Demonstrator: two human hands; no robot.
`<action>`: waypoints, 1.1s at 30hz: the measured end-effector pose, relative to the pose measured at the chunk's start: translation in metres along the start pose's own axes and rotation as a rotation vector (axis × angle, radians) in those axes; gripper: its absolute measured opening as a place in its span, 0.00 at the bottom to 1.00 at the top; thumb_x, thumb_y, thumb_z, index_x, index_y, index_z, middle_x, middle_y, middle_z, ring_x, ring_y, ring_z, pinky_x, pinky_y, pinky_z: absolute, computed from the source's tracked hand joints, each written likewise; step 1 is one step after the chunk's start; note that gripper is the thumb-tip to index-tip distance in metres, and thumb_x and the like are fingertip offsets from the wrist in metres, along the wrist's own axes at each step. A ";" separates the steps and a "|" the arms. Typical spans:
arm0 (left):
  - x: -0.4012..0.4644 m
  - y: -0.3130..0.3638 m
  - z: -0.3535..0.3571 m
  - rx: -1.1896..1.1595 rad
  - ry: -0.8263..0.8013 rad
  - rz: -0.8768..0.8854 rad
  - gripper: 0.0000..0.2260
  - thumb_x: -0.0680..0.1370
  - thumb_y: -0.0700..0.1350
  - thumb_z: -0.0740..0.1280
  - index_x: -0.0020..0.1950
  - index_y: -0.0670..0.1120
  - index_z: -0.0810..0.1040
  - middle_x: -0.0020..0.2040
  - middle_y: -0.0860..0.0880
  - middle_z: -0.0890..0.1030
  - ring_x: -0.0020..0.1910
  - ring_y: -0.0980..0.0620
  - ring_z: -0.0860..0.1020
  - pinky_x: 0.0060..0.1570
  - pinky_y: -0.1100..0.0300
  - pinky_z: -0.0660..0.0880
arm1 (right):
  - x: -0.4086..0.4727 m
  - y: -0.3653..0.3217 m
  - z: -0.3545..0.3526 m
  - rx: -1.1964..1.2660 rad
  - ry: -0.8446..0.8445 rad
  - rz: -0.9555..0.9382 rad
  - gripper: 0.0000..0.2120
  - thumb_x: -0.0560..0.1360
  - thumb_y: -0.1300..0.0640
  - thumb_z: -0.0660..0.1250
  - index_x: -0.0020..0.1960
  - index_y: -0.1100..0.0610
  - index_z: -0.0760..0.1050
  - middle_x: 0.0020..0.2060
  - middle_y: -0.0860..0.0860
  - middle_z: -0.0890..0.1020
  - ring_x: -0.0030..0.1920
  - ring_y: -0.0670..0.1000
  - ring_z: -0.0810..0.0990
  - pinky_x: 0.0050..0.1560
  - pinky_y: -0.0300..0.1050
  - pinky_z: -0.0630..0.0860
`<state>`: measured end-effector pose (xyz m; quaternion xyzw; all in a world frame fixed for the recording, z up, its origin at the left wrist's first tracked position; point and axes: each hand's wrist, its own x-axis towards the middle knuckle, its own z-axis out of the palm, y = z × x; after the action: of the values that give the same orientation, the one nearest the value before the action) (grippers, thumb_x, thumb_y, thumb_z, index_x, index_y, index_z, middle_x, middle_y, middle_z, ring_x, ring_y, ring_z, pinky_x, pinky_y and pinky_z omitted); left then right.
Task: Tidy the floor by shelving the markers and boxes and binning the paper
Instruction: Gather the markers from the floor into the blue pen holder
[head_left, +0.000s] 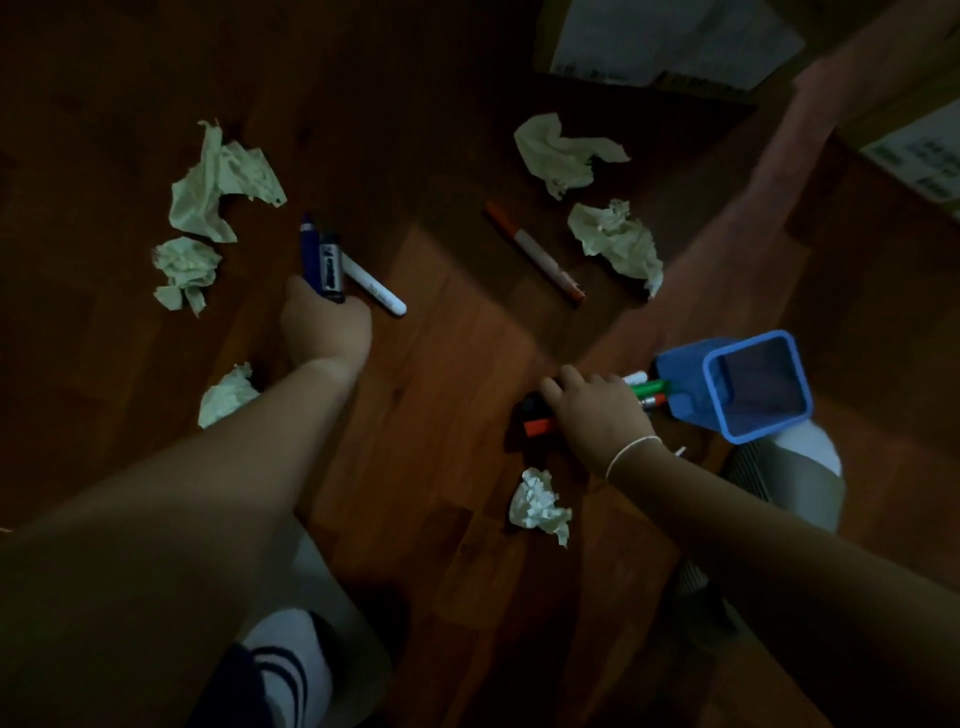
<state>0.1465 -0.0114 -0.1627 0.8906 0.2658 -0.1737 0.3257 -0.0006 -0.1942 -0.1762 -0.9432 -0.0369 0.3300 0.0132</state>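
Six crumpled paper wads lie scattered on the dark wooden floor (447, 374). At far left, a large wad (218, 182) sits above a smaller wad (184, 270), and a third wad (228, 395) lies lower, partly hidden by the left forearm. The left hand (324, 327) is closed around two thick markers: a blue marker (310, 254) and a black marker (331, 267), both pointing away from the person. A white marker (371, 288) lies on the floor just beside them; whether the fingers touch it cannot be told. Toward the centre, an orange-capped marker (535, 252) lies alone on the boards, diagonal, near two wads: an upper wad (561, 153) and a lower wad (615, 241). Below, the right hand (597, 410), a thin white band at its wrist, rests palm-down over a bundle of markers (537, 418), with fingers curled on them; red and black ends show at the left, green and red ends at the right. A blue square holder (753, 389) lies tipped on its side, its base end just beside those ends. A sixth wad (537, 504) lies below the right hand. Cardboard boxes (675, 47) with printed labels stand at upper right, blurred.
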 end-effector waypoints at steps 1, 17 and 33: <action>0.004 0.002 0.002 -0.009 0.017 -0.011 0.17 0.77 0.39 0.60 0.66 0.41 0.69 0.64 0.41 0.75 0.62 0.42 0.75 0.52 0.57 0.69 | 0.003 -0.002 -0.003 0.002 0.024 0.005 0.12 0.71 0.59 0.68 0.53 0.59 0.73 0.46 0.58 0.78 0.39 0.58 0.81 0.37 0.47 0.72; 0.022 0.011 0.034 0.080 -0.008 -0.015 0.21 0.77 0.38 0.64 0.69 0.39 0.65 0.65 0.38 0.74 0.61 0.40 0.76 0.51 0.53 0.74 | 0.090 0.022 -0.064 0.460 0.341 0.215 0.20 0.75 0.59 0.62 0.67 0.56 0.68 0.66 0.59 0.69 0.64 0.62 0.69 0.60 0.54 0.71; -0.070 0.072 0.019 -0.054 -0.743 -0.149 0.19 0.79 0.41 0.60 0.70 0.42 0.64 0.44 0.45 0.76 0.38 0.49 0.78 0.31 0.58 0.79 | -0.023 0.021 -0.068 1.683 0.070 0.719 0.04 0.68 0.65 0.68 0.41 0.59 0.75 0.38 0.58 0.78 0.41 0.58 0.79 0.46 0.53 0.78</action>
<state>0.1303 -0.0963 -0.1073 0.7363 0.1980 -0.5007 0.4098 0.0247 -0.2169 -0.1096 -0.5863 0.5120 0.2036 0.5939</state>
